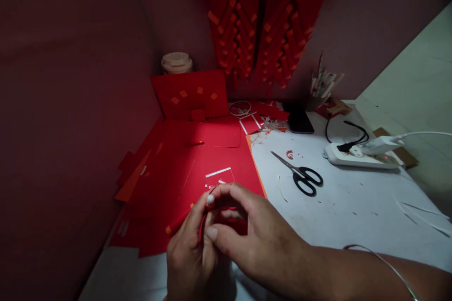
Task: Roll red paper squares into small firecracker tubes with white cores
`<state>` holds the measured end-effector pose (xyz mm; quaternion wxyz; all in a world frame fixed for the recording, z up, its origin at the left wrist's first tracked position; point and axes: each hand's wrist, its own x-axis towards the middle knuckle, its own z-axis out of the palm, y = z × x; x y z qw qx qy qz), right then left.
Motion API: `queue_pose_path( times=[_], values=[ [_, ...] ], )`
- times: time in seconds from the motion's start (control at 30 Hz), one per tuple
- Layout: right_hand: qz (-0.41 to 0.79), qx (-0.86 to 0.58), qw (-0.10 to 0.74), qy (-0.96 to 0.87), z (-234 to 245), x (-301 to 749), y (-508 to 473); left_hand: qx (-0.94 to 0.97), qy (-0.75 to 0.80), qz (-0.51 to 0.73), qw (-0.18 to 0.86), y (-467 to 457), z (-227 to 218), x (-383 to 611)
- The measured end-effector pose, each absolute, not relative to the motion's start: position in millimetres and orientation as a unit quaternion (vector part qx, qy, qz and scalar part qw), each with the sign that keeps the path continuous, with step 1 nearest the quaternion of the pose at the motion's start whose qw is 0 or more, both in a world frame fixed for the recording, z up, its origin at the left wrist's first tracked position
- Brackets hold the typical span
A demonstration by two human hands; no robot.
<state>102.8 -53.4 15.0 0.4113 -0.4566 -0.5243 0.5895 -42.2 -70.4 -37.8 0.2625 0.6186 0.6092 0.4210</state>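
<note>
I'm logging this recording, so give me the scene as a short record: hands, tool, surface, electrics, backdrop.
Left hand: holds a small piece with a white, ridged end
Right hand: curled close around the same piece; exact contact unclear
Tool: black-handled scissors, right of the red sheets
Surface: white table
Electrics: white power strip with a black plug
Backdrop: two red hangings

Over the white table [339, 214], the left hand [189, 244] holds a small white-tipped piece [210, 200], the right hand [261, 225] curled against it, with red sheets [162, 183] toward the left edge, scissors [300, 175] mid-table and a power strip [363, 159] near the right edge.
</note>
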Motion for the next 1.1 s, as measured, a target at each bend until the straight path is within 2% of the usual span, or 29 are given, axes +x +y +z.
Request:
queue_pose_path(
  times=[0.27,0.37,0.53,0.7,0.8,0.97,1.1],
  values=[
    [0.517,-0.501,0.417,-0.554,15.8,87.6,-67.4,0.538,0.653,0.443,0.296,-68.9,-28.7,-31.6],
    [0.525,-0.512,0.416,-0.538,18.0,87.3,-69.5,0.536,0.642,0.459,0.3,-69.6,-28.2,-30.0],
    [0.598,-0.493,0.397,-0.492,21.0,97.3,-63.8,0.628,0.596,0.436,0.245,-66.0,-24.4,-40.1],
    [0.588,-0.457,0.42,-0.518,30.5,105.7,-62.0,0.677,0.555,0.437,0.206,-56.5,-7.7,-43.2],
    [0.559,-0.461,0.416,-0.55,35.7,115.4,-66.6,0.639,0.548,0.461,0.28,-57.7,-2.5,-34.9],
    [0.53,-0.488,0.389,-0.575,25.8,134.7,-83.6,0.502,0.512,0.495,0.491,-70.5,-11.4,-13.5],
    [0.494,-0.514,0.353,-0.606,4.1,136.8,-102.1,0.462,0.503,0.481,0.55,-77.2,-19.1,-6.3]
  ],
)
